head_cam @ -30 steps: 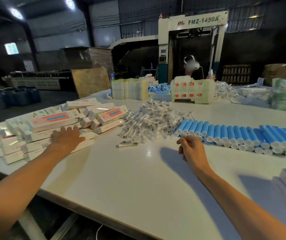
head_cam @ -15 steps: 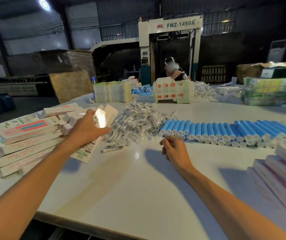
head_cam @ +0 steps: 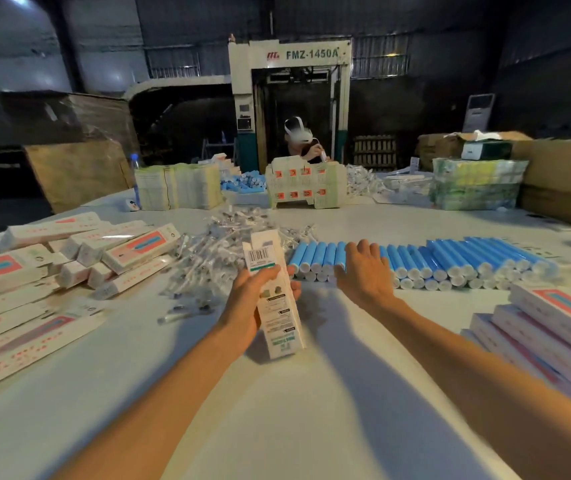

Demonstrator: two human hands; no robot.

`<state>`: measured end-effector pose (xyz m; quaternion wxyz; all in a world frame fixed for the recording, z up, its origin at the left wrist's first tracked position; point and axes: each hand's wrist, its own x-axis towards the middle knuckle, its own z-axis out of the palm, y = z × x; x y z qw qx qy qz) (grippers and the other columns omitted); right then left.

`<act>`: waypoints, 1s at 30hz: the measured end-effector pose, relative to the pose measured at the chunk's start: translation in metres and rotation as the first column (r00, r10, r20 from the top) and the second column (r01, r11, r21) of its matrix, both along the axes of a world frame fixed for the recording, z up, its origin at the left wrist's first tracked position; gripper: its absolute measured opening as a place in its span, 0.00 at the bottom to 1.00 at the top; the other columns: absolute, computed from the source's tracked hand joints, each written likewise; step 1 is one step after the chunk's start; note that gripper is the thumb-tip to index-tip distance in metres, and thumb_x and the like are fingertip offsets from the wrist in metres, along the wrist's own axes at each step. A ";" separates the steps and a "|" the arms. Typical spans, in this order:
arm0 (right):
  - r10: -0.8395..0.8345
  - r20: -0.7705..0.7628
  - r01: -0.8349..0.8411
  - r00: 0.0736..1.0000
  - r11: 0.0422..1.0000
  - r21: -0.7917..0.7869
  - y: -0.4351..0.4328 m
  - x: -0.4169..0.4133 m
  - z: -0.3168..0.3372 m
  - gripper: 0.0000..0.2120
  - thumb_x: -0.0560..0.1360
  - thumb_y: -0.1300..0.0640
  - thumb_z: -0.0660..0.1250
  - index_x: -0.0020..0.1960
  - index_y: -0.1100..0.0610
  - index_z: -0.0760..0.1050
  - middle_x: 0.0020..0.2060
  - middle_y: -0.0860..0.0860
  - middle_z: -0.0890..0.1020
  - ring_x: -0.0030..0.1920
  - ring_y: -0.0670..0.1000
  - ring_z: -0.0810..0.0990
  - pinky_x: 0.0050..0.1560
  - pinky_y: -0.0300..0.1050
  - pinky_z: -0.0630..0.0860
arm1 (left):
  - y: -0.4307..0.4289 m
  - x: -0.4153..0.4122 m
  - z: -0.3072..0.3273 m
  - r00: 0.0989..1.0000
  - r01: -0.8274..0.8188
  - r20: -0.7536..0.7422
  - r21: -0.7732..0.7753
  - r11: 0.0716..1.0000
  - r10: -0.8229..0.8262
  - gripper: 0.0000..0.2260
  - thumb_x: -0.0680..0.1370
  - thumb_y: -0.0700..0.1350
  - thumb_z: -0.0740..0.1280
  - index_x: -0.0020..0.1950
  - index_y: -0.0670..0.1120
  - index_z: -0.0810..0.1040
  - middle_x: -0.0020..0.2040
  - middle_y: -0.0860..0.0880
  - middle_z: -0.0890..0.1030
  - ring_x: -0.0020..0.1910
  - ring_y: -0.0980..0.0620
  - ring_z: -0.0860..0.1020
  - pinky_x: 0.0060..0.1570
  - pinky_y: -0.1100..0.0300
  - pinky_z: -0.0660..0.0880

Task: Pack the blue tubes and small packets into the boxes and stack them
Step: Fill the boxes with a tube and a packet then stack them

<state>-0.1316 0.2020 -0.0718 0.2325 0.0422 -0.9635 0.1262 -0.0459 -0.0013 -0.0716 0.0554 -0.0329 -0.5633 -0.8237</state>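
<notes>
My left hand [head_cam: 253, 299] grips a long white box [head_cam: 275, 292] with a barcode and green print, held upright over the white table [head_cam: 277, 410], its top flap open. My right hand [head_cam: 363, 271] lies flat with spread fingers on the left part of a long row of blue tubes [head_cam: 450, 261] with white caps. A heap of small clear packets [head_cam: 221, 254] lies behind the box, between the tubes and a loose pile of white boxes [head_cam: 69, 258] with pink and blue print at the left.
A neat stack of boxes [head_cam: 554, 323] sits at the right edge. Across the table a person [head_cam: 299, 140] works behind stacked cartons [head_cam: 305, 188], bundled flat boxes [head_cam: 176, 190] and green packs [head_cam: 478, 183]. A large machine stands behind.
My left hand has lifted a box from the left pile and brought it to the table's middle. My right hand has uncurled and moved forward onto the blue tubes.
</notes>
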 end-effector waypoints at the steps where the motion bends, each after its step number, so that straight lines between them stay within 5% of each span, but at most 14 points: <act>1: -0.027 0.024 0.023 0.999 0.990 0.139 0.004 -0.006 -0.003 0.22 0.83 0.46 0.62 0.71 0.58 0.69 0.66 0.56 0.72 0.67 0.59 0.68 0.65 0.54 0.68 | 0.000 0.000 -0.002 1.000 0.014 0.025 0.048 0.999 -0.015 0.16 0.84 0.38 0.62 0.72 0.37 0.75 0.60 0.35 0.85 0.56 0.35 0.84 0.54 0.45 0.85; 3: -0.062 0.050 0.042 0.997 0.943 0.330 0.009 -0.018 -0.012 0.23 0.83 0.44 0.62 0.72 0.57 0.68 0.69 0.55 0.70 0.70 0.58 0.66 0.67 0.53 0.66 | 0.001 0.001 -0.003 0.997 0.021 0.070 0.123 0.992 -0.029 0.16 0.84 0.36 0.58 0.72 0.39 0.75 0.62 0.35 0.85 0.61 0.33 0.81 0.64 0.40 0.80; 9: -0.079 -0.013 0.073 0.997 0.835 0.546 0.002 -0.024 -0.022 0.20 0.80 0.58 0.68 0.71 0.58 0.73 0.67 0.57 0.74 0.69 0.59 0.68 0.66 0.51 0.68 | -0.002 -0.005 -0.008 0.996 0.080 0.033 0.084 0.993 -0.083 0.14 0.86 0.35 0.60 0.68 0.46 0.76 0.62 0.39 0.86 0.64 0.36 0.83 0.65 0.41 0.80; 15: -0.074 -0.078 0.106 0.994 0.804 0.586 -0.009 -0.002 -0.010 0.20 0.79 0.62 0.68 0.69 0.60 0.69 0.60 0.56 0.75 0.61 0.57 0.73 0.63 0.50 0.69 | -0.008 -0.012 -0.019 0.992 0.101 -0.070 -0.093 0.990 -0.108 0.16 0.83 0.38 0.68 0.71 0.46 0.76 0.65 0.43 0.85 0.63 0.38 0.84 0.65 0.42 0.81; 23: -0.203 0.000 0.174 0.979 0.840 0.514 -0.015 0.038 -0.005 0.18 0.77 0.64 0.66 0.64 0.61 0.64 0.40 0.50 0.71 0.43 0.50 0.77 0.45 0.46 0.65 | -0.016 -0.005 -0.009 0.990 0.101 -0.090 -0.127 0.987 -0.113 0.23 0.75 0.43 0.76 0.69 0.45 0.78 0.63 0.42 0.86 0.62 0.38 0.85 0.62 0.42 0.82; 26: -0.211 0.029 0.180 0.977 0.892 0.414 -0.002 0.044 -0.007 0.29 0.77 0.64 0.66 0.74 0.66 0.58 0.43 0.50 0.78 0.45 0.51 0.80 0.46 0.46 0.69 | -0.013 0.000 -0.007 0.987 0.124 -0.084 -0.134 0.983 -0.136 0.25 0.74 0.44 0.78 0.70 0.46 0.77 0.63 0.42 0.86 0.61 0.39 0.85 0.64 0.42 0.80; 28: -0.224 0.044 0.211 0.974 0.957 0.198 0.006 0.044 -0.003 0.19 0.80 0.64 0.62 0.70 0.65 0.65 0.43 0.51 0.82 0.46 0.54 0.83 0.45 0.47 0.69 | -0.012 0.003 -0.006 0.985 0.137 -0.085 -0.127 0.982 -0.148 0.25 0.74 0.44 0.78 0.70 0.46 0.78 0.63 0.42 0.86 0.61 0.39 0.85 0.60 0.44 0.83; 30: -0.102 0.059 0.112 0.993 0.975 -0.194 0.021 0.042 0.007 0.09 0.86 0.57 0.57 0.56 0.62 0.71 0.41 0.54 0.80 0.43 0.59 0.80 0.42 0.49 0.68 | -0.010 0.006 -0.006 0.984 0.143 -0.091 -0.122 0.982 -0.155 0.24 0.75 0.43 0.78 0.70 0.45 0.78 0.63 0.42 0.86 0.60 0.39 0.86 0.55 0.48 0.85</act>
